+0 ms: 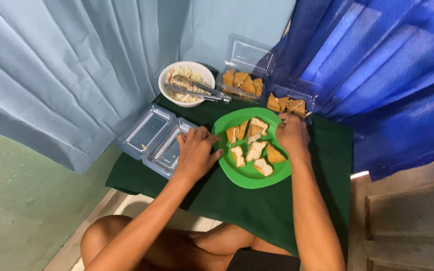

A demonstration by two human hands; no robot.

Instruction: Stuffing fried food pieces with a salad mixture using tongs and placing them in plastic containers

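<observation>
A green plate (249, 176) with several cut sandwich pieces (255, 149) sits on a dark green cloth. My left hand (195, 152) grips the plate's left rim, fingers curled over the edge. On the plate's right rim rests my right hand (292, 134), fingers closed at the edge; whether it also holds a piece I cannot tell.
A white bowl (174, 98) of filling with metal tongs (199, 90) stands at the back. Clear plastic containers hold more sandwich triangles (242, 83) (286, 105). An empty open clear container (154, 138) lies left. Light blue and dark blue curtains hang around the small cloth-covered table (257, 211).
</observation>
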